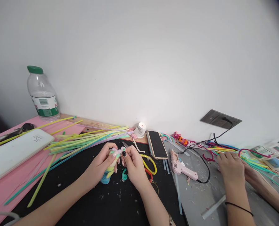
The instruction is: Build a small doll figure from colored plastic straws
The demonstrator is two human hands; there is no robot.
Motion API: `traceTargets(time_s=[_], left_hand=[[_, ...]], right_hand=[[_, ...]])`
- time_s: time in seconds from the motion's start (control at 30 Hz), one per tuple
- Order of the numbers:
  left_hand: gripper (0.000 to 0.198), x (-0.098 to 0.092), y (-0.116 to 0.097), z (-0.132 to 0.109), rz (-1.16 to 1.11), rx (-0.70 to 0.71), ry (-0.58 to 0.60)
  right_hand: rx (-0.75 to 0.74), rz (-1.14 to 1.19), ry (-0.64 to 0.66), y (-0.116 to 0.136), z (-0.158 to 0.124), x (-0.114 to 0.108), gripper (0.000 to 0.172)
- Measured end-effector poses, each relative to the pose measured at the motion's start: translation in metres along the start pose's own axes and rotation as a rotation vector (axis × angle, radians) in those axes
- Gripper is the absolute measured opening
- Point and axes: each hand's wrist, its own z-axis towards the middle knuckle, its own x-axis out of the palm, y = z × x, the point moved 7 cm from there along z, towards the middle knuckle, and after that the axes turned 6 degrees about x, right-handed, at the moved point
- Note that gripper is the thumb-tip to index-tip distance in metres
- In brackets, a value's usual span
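Note:
Over the black mat [83, 194], my left hand [106, 161] is closed around a small pastel pipe-cleaner figure [109, 171], yellow and pink above with a blue base. My right hand [132, 163] pinches a small pink-and-green piece [123, 149] at the figure's upper right side; the fingertips of both hands nearly meet there. Fingers hide part of the figure, and I cannot tell whether the piece is attached. A teal curled pipe cleaner [124, 174] lies just below my right fingers. Yellow pipe-cleaner loop [153, 164] rests right of that hand.
Pastel pipe cleaners [83, 141] spread behind my left hand. A lit candle [141, 127], a phone [157, 144] and a pink glue gun [183, 169] with a black cord stand rightward. Another person's hands [232, 166] work at far right. Bottle [45, 100] and white power bank [19, 152] sit left.

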Motion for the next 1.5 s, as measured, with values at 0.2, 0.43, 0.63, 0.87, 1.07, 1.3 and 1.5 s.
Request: traceTargets(time_s=[0.2,0.43,0.63,0.87,1.07,1.3,1.5], left_hand=[[0.021,0.000,-0.001,-0.001,-0.006,0.020,0.012],[0.022,0.000,-0.002,-0.001,0.028,0.010,0.030],[0.022,0.001,-0.002,0.000,0.038,0.013,0.032],[0.022,0.001,-0.002,-0.001,0.054,0.015,0.039],[0.024,0.003,-0.007,-0.005,0.138,-0.013,0.085],[0.024,0.006,-0.015,-0.009,0.297,-0.003,0.133],[0.024,0.002,-0.025,-0.009,0.410,0.080,0.049]], right_hand=[[0.027,0.012,0.008,-0.002,0.000,0.002,0.025],[0.003,0.053,0.016,0.002,-0.001,0.004,0.026],[0.008,0.077,-0.001,-0.003,0.000,0.005,0.026],[-0.020,0.028,0.072,0.007,0.001,0.001,0.023],[-0.048,-0.131,-0.105,0.014,0.001,-0.019,0.021],[-0.088,-0.144,-0.095,0.038,-0.004,-0.009,0.010],[0.031,0.097,-0.138,0.037,-0.008,-0.069,0.011]])
